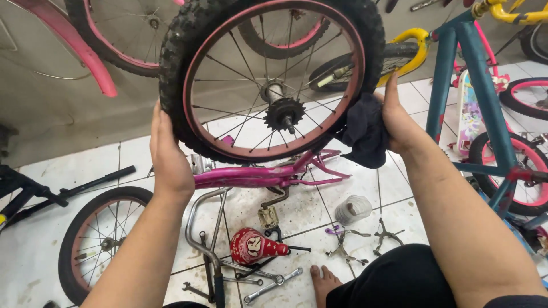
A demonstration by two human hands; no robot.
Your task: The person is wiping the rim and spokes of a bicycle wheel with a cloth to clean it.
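Head view: both hands are gripping a wheel [268, 80] held up over a pink frame [257, 174], left hand [168, 157] clamping the tyre, right hand [399, 122] pressing a dark rag [365, 137] against it; a steady two-sided grip is keeping the rim from twisting.

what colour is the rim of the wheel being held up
Pink, on the wheel with a black knobbly tyre; the head view shows it clearly.

Bicycle repair workshop, tiled floor [394, 188], scattered wrenches [271, 288], stripped pink frame [257, 174], children's bikes [485, 102] around
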